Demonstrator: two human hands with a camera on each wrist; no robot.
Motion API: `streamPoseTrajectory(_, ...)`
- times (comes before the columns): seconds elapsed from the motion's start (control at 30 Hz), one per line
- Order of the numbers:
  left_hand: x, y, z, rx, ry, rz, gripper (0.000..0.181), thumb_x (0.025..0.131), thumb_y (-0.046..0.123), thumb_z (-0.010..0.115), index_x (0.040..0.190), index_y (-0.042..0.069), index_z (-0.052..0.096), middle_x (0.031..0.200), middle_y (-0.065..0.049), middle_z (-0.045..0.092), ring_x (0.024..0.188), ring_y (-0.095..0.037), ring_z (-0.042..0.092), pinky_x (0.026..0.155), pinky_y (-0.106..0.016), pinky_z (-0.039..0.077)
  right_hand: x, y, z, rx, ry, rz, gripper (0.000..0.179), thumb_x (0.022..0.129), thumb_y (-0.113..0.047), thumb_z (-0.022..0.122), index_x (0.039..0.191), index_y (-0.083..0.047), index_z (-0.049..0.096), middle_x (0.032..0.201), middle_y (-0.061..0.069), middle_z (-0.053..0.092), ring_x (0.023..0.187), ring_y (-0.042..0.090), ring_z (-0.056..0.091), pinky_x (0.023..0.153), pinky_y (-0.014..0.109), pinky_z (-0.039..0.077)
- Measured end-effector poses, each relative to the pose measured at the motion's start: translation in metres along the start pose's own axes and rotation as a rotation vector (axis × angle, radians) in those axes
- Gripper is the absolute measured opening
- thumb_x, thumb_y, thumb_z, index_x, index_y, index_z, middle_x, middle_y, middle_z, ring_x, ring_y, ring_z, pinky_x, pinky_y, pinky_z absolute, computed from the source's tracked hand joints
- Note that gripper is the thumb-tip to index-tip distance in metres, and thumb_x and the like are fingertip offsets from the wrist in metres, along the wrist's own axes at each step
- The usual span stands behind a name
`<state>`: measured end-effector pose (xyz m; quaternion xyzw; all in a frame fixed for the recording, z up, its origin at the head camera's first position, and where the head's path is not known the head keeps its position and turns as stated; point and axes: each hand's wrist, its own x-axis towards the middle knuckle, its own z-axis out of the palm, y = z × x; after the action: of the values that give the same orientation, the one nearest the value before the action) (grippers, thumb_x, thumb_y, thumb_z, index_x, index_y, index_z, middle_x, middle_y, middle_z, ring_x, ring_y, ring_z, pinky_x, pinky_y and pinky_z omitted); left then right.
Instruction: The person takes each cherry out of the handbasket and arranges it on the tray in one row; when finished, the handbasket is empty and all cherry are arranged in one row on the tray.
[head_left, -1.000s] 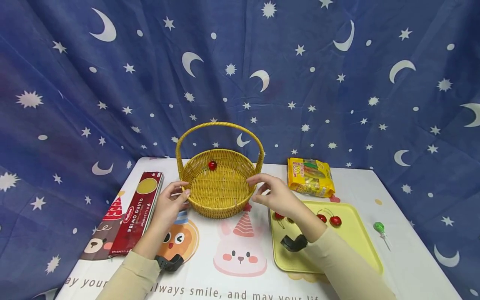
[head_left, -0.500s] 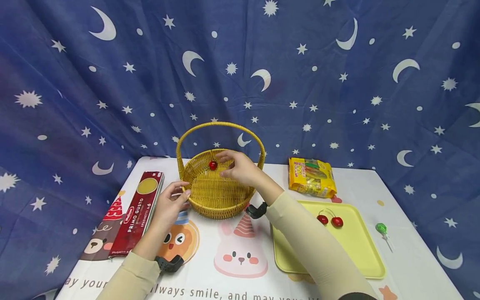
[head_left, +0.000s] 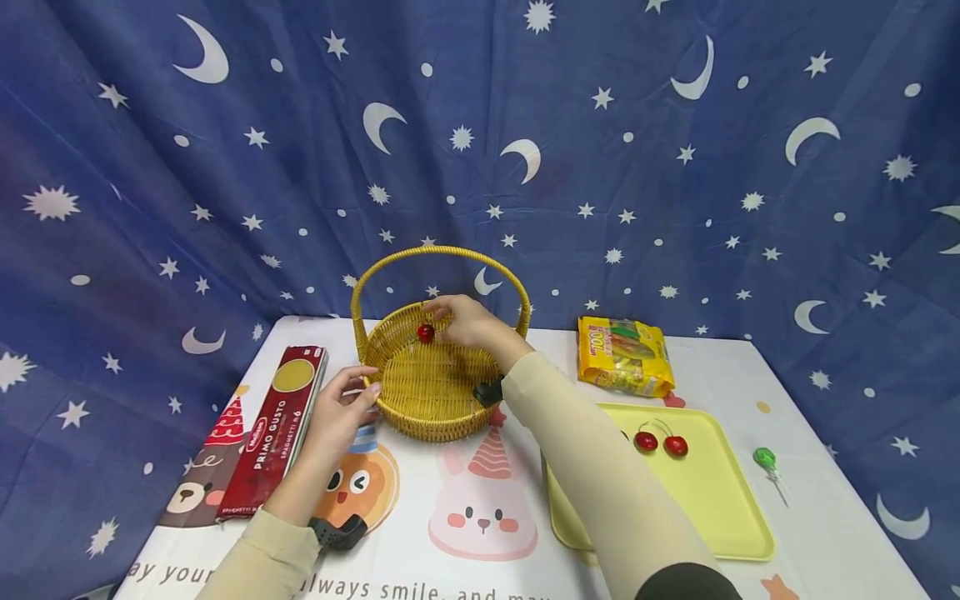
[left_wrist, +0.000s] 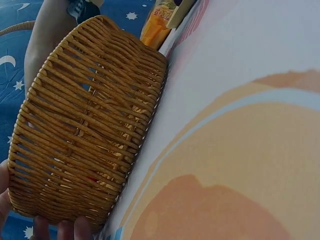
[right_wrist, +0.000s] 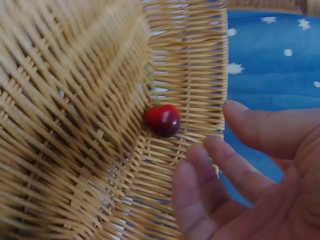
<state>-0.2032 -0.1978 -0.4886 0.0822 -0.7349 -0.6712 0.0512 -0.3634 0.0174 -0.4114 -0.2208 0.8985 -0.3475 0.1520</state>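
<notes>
A yellow wicker basket (head_left: 435,429) with a tall arched handle stands near the back of the table. My left hand (head_left: 341,412) holds its left front rim, thumb at the edge; in the left wrist view, fingertips (left_wrist: 82,229) reach round the basket wall. One red cherry (head_left: 426,333) lies inside, by the back wall. My right hand (head_left: 472,323) is over the back of the basket beside this cherry. In the right wrist view, the fingers are parted and loosely bent, and the cherry (right_wrist: 162,120) lies just apart from them.
Left of the basket lies a red spaghetti box (head_left: 273,433). A yellow snack packet (head_left: 624,357) is at back right. The yellow tray (head_left: 705,500) bears cherries (head_left: 676,447), partly hidden by my right sleeve. A green lollipop (head_left: 765,458) lies right of it.
My right hand has moved left from the basket's right rim, across the inside to the cherry at the back. The left hand stays on the rim, and the cherry has not visibly moved.
</notes>
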Motion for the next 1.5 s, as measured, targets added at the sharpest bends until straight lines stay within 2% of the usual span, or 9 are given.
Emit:
streamPoseTrajectory(0.13, 0.0, -0.002, -0.002, -0.003, 0.0, 0.011, 0.037, 0.108, 0.013, 0.065, 0.144, 0.003, 0.06, 0.121, -0.007, 0.056, 0.101, -0.014, 0.069, 0.086, -0.034, 0.069, 0.01, 0.005, 0.01, -0.061, -0.051, -0.027, 0.063, 0.094, 0.004, 0.074, 0.152, -0.018, 0.061, 0.152, 0.014, 0.063, 0.148, 0.032, 0.053, 0.116, 0.046, 0.054)
streamPoseTrajectory(0.3, 0.001, -0.002, -0.003, 0.002, 0.008, 0.008, 0.035, 0.108, 0.014, 0.066, 0.142, 0.005, 0.062, 0.12, -0.006, 0.056, 0.095, -0.009, 0.068, 0.085, -0.033, 0.069, 0.02, 0.008, 0.022, -0.091, -0.051, -0.042, 0.062, 0.093, 0.004, 0.076, 0.15, -0.017, 0.063, 0.15, 0.013, 0.063, 0.142, 0.031, 0.057, 0.11, 0.043, 0.055)
streamPoseTrajectory(0.53, 0.002, -0.004, -0.003, -0.039, 0.001, 0.024, 0.035, 0.107, 0.012, 0.067, 0.14, 0.002, 0.062, 0.117, -0.005, 0.056, 0.099, -0.015, 0.071, 0.084, -0.035, 0.07, 0.03, 0.013, 0.032, -0.129, -0.061, -0.044, 0.055, 0.092, 0.002, 0.079, 0.141, -0.019, 0.071, 0.144, 0.009, 0.07, 0.137, 0.027, 0.062, 0.118, 0.042, 0.053)
streamPoseTrajectory(0.73, 0.003, -0.005, -0.003, -0.044, 0.011, 0.035, 0.035, 0.106, 0.011, 0.068, 0.14, 0.001, 0.062, 0.116, -0.005, 0.057, 0.097, -0.015, 0.071, 0.082, -0.032, 0.07, 0.029, 0.011, 0.032, -0.102, -0.13, -0.086, 0.044, 0.089, 0.003, 0.082, 0.129, -0.016, 0.079, 0.13, 0.007, 0.074, 0.123, 0.025, 0.065, 0.11, 0.04, 0.056)
streamPoseTrajectory(0.87, 0.003, -0.005, -0.002, -0.051, 0.007, 0.024, 0.035, 0.107, 0.012, 0.068, 0.14, 0.003, 0.062, 0.117, -0.005, 0.056, 0.096, -0.013, 0.07, 0.082, -0.031, 0.069, 0.027, 0.011, 0.033, -0.1, -0.137, -0.081, 0.035, 0.088, 0.006, 0.08, 0.118, -0.012, 0.081, 0.12, 0.007, 0.075, 0.11, 0.022, 0.064, 0.099, 0.036, 0.056)
streamPoseTrajectory(1.1, 0.004, -0.007, -0.002, -0.039, 0.001, 0.032, 0.034, 0.107, 0.012, 0.068, 0.139, 0.004, 0.064, 0.115, -0.005, 0.056, 0.094, -0.011, 0.07, 0.082, -0.032, 0.069, 0.026, 0.014, 0.033, -0.098, -0.193, -0.095, 0.037, 0.088, 0.011, 0.078, 0.118, -0.01, 0.081, 0.124, 0.009, 0.078, 0.109, 0.017, 0.064, 0.092, 0.026, 0.054)
streamPoseTrajectory(1.2, 0.003, -0.007, -0.001, -0.034, 0.002, 0.038, 0.033, 0.107, 0.012, 0.067, 0.139, 0.004, 0.064, 0.115, -0.006, 0.056, 0.092, -0.01, 0.069, 0.081, -0.032, 0.069, 0.025, 0.015, 0.034, -0.09, -0.202, -0.111, 0.033, 0.088, 0.011, 0.077, 0.115, -0.007, 0.082, 0.121, 0.009, 0.08, 0.106, 0.015, 0.065, 0.087, 0.022, 0.052)
streamPoseTrajectory(1.37, 0.002, -0.005, -0.001, -0.038, 0.005, 0.027, 0.033, 0.107, 0.012, 0.068, 0.139, 0.004, 0.064, 0.115, -0.007, 0.056, 0.091, -0.009, 0.069, 0.081, -0.033, 0.07, 0.024, 0.007, 0.033, -0.071, -0.162, -0.13, 0.028, 0.09, 0.007, 0.079, 0.114, -0.007, 0.081, 0.114, 0.007, 0.08, 0.103, 0.016, 0.066, 0.093, 0.027, 0.055)
streamPoseTrajectory(1.5, 0.003, -0.005, -0.002, -0.034, -0.001, 0.016, 0.035, 0.107, 0.013, 0.067, 0.141, 0.004, 0.062, 0.116, -0.006, 0.056, 0.095, -0.011, 0.069, 0.084, -0.035, 0.07, 0.019, -0.01, 0.03, -0.08, -0.157, -0.156, 0.027, 0.093, 0.003, 0.079, 0.117, -0.009, 0.079, 0.115, 0.005, 0.078, 0.106, 0.017, 0.068, 0.096, 0.03, 0.058)
